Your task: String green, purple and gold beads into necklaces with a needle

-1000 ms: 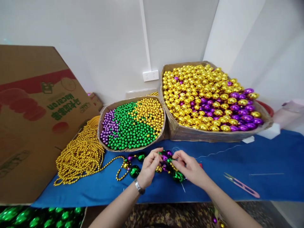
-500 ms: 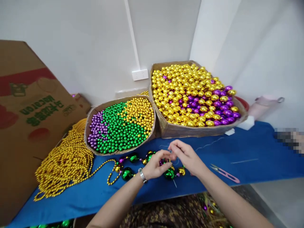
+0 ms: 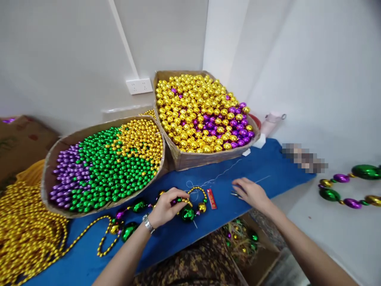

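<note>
My left hand is closed on a strand of large green, purple and gold beads that lies on the blue cloth. A small gold-bead loop curls just right of its fingers. My right hand rests apart from the strand, fingers stretched flat on the cloth over the pink scissors, which it mostly hides. A thin white thread runs across the cloth between the hands and the boxes. A small red item lies between the hands.
A cardboard tray holds small purple, green and gold beads. A box of larger gold and purple beads stands behind. Gold bead strands pile at left. A second big-bead strand lies at right. A pink cup stands by the wall.
The view has swung to the right. My right hand has let go of the strand and moved right onto the scissors. My left hand keeps hold of the beads.
</note>
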Tool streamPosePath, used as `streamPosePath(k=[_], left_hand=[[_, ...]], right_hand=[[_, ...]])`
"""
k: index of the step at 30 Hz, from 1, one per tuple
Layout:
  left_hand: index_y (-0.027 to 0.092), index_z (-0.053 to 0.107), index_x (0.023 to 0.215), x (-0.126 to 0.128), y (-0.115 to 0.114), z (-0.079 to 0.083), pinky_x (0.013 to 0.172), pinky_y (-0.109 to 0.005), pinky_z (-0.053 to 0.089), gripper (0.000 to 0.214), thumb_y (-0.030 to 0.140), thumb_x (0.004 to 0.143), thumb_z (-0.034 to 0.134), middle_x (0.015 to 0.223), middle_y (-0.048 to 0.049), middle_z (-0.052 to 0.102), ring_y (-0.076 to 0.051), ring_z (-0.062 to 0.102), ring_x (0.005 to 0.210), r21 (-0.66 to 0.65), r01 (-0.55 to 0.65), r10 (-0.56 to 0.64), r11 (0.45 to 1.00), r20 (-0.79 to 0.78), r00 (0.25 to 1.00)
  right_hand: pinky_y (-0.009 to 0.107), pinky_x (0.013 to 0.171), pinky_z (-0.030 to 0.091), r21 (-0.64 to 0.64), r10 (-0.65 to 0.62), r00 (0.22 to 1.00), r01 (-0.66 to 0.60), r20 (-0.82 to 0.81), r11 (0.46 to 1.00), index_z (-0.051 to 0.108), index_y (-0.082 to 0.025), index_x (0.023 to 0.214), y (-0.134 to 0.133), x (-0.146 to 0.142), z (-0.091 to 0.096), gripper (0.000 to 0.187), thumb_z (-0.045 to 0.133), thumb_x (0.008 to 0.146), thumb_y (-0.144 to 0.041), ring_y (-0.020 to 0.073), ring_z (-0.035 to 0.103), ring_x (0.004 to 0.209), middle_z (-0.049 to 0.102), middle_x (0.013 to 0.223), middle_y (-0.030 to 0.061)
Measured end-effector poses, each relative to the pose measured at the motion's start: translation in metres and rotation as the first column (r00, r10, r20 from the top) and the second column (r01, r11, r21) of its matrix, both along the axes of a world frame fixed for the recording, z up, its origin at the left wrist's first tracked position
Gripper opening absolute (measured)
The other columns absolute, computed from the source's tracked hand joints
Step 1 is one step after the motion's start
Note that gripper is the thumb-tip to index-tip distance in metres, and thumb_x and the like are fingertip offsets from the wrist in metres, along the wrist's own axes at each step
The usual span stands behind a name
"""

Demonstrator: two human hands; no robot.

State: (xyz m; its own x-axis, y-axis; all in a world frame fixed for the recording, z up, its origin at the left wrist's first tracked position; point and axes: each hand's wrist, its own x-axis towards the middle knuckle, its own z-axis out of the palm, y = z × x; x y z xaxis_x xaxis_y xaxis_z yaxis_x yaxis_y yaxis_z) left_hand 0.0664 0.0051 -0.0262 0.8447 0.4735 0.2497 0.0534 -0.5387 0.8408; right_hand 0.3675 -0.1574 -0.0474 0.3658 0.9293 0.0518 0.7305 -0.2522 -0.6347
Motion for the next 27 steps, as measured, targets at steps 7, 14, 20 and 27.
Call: streamPosePath(k=[7,14,20,27], left_hand=[[0.02,0.06,0.111,-0.001,0.0,0.006,0.087,-0.033,0.047,0.031,0.02,0.08,0.059,0.106,-0.0087,0.066,-0.02,0.059,0.098,-0.042,0.029,-0.028,0.999,0.016,0.999],[0.019,0.056,0.12,-0.004,-0.001,0.012,0.085,-0.03,0.047,0.04,0.017,0.079,0.057,0.112,-0.0083,0.063,-0.018,0.059,0.095,-0.153,-0.003,0.002,0.988,-0.009,1.0],[0.018,0.054,0.123,-0.005,-0.001,0.013,0.082,-0.029,0.048,0.044,0.019,0.079,0.057,0.111,-0.0089,0.063,-0.017,0.059,0.09,-0.203,0.009,-0.008,0.979,0.007,1.0],[0.019,0.051,0.126,-0.008,0.0,0.011,0.084,-0.031,0.048,0.047,0.021,0.079,0.059,0.115,-0.0095,0.061,-0.019,0.059,0.095,-0.228,0.033,-0.026,0.973,0.03,0.999]], right_hand=[[0.037,0.074,0.047,-0.137,0.005,0.983,0.021,0.184,0.99,0.065,-0.026,0.098,-0.058,0.024,-0.045,0.029,0.039,0.084,-0.029,0.0249,0.058,0.081,0.062,0.083,0.0102],[0.027,0.05,0.046,-0.119,0.043,0.974,-0.071,-0.223,0.99,0.052,-0.02,0.116,-0.009,-0.025,-0.03,0.044,0.024,0.094,-0.045,0.0157,0.056,0.054,0.058,0.065,0.0018],[0.024,0.061,0.045,0.003,0.344,0.772,-0.405,-0.535,0.914,0.059,-0.019,0.106,0.046,-0.098,0.028,0.037,0.045,0.089,-0.049,0.0137,0.056,0.07,0.063,0.082,0.0011],[0.028,0.075,0.045,0.059,0.566,0.766,-0.578,-0.305,0.814,0.062,-0.022,0.105,0.071,-0.107,0.045,0.032,0.038,0.094,-0.041,0.0175,0.061,0.085,0.067,0.094,0.0029]])
